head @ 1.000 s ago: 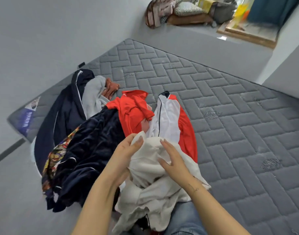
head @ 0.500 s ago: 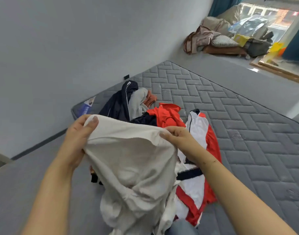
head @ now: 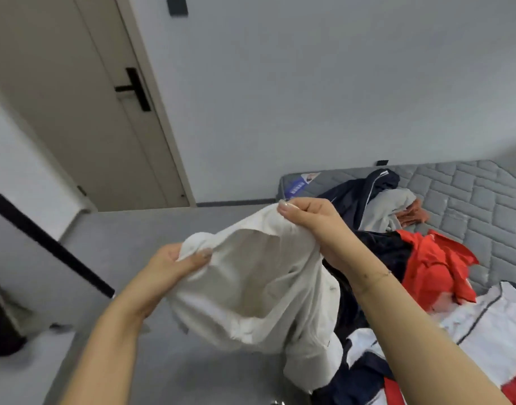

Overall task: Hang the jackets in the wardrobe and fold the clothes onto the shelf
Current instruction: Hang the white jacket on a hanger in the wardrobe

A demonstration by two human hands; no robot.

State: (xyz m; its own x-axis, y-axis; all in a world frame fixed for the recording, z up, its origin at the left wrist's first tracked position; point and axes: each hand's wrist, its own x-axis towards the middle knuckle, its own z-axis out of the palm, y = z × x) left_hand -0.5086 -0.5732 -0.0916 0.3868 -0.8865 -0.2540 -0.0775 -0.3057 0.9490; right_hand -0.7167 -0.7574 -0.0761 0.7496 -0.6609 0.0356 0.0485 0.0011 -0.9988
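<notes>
A white garment (head: 259, 290) hangs in the air in front of me, held at its top edge by both hands. My left hand (head: 174, 263) grips one bunched corner at the lower left. My right hand (head: 308, 216) pinches the other part of the edge higher up. Behind it, on the grey quilted mattress (head: 473, 194), lies a pile of clothes: a navy jacket (head: 376, 188), a light grey piece (head: 388, 209), a red garment (head: 432, 264) and a white, red and navy jacket (head: 484, 323).
A beige door (head: 75, 106) with a black handle (head: 133, 89) stands at the upper left in a grey wall. Grey floor (head: 133, 229) lies between the door and the mattress. A dark object (head: 2, 325) sits at the far left edge.
My view has swung left from the mattress toward the door. Both hands have lifted the white garment off the pile and carried it left, my right hand now higher than my left.
</notes>
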